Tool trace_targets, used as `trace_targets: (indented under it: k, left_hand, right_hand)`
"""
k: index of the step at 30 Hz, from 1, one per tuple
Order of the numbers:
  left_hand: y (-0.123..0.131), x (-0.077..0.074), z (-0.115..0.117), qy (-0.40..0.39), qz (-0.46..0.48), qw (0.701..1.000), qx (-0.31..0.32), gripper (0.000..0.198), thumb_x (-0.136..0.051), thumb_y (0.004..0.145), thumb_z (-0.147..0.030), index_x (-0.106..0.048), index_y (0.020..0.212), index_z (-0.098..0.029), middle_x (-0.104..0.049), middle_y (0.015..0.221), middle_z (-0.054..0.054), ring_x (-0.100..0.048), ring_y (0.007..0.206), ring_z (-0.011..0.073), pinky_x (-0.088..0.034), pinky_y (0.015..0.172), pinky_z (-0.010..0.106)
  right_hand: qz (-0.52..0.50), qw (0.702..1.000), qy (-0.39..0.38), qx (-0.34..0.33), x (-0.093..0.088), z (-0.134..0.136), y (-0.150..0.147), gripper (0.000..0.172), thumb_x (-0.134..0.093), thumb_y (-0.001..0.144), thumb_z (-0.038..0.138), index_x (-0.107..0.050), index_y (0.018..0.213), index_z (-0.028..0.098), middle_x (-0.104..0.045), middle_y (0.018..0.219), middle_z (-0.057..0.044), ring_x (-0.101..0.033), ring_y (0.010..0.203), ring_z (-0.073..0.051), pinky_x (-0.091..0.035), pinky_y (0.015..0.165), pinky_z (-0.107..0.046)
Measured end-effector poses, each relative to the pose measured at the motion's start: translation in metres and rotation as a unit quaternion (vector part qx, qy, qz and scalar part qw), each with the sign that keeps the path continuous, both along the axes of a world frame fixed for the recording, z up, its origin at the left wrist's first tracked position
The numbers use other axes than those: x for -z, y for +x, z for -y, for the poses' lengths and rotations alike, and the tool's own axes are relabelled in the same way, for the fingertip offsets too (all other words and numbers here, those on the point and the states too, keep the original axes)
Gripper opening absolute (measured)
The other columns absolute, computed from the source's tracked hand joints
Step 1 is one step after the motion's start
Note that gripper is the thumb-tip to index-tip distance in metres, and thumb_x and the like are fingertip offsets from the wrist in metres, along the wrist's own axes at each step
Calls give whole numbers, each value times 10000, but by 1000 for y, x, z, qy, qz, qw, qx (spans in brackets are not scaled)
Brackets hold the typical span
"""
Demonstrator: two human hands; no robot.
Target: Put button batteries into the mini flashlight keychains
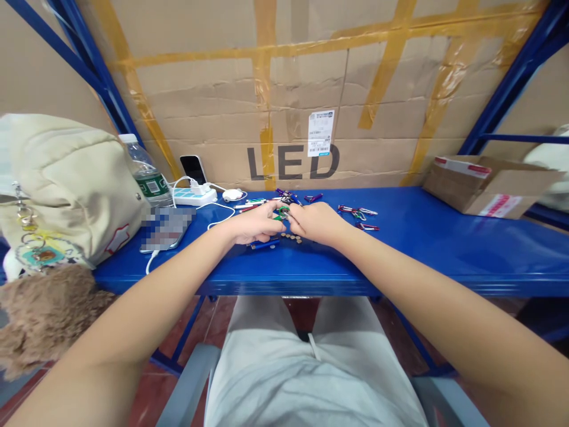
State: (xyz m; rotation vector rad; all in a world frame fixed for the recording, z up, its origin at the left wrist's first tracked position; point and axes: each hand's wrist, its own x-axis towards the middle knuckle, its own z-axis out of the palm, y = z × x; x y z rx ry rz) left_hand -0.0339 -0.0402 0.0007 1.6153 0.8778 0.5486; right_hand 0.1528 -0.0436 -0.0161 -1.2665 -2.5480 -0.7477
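Note:
My left hand (255, 223) is closed on a small green carabiner keychain (283, 211) above the blue table. My right hand (313, 221) meets it from the right, fingers curled and pinched at the keychain's right end; the exact grip is hidden. Just below the hands lie several small round discs (292, 238), coin-like. A blue tube (265, 244) rests under my left hand. Behind the hands is a heap of purple keychain pieces (288, 194). To the right are silver and green clips (359, 212) and a red tube-shaped piece (367, 226).
A phone (166, 230) on a cable, a power strip (194, 194), a water bottle (149, 178) and a cream bag (71, 190) stand left. An open cardboard box (484, 187) sits right. A large taped carton (213, 118) backs the blue table (422, 255).

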Motion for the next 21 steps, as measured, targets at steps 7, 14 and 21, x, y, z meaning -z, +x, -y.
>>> trace_targets:
  k: [7, 14, 21]
  left_hand:
    - [-1, -1, 1, -78, 67, 994, 36, 428, -694, 691, -114, -423, 1002, -228, -375, 573, -114, -259, 381, 0, -98, 368, 117]
    - [1, -2, 3, -81, 115, 990, 15, 409, -679, 666, -104, -452, 983, -226, -346, 536, -120, -233, 369, 0, -53, 371, 121]
    - [0, -2, -4, -28, 99, 993, -63, 529, -723, 694, -137, -475, 1153, -225, -416, 541, -108, -294, 386, 18, -123, 378, 128]
  right_hand:
    - [-14, 1000, -2, 2, -2, 2, -4, 401, -269, 1004, 337, -585, 1067, 99, -731, 815, -158, -688, 770, -276, -262, 564, -314]
    - [-37, 999, -12, -18, -1, -1, -4, 407, -278, 1001, 320, -568, 1156, 81, -737, 883, -162, -688, 799, -269, -314, 593, -313]
    - [-74, 996, -46, -6, 0, -6, 2, 356, -317, 999, 336, -579, 1106, 121, -732, 879, -134, -672, 785, -259, -316, 605, -311]
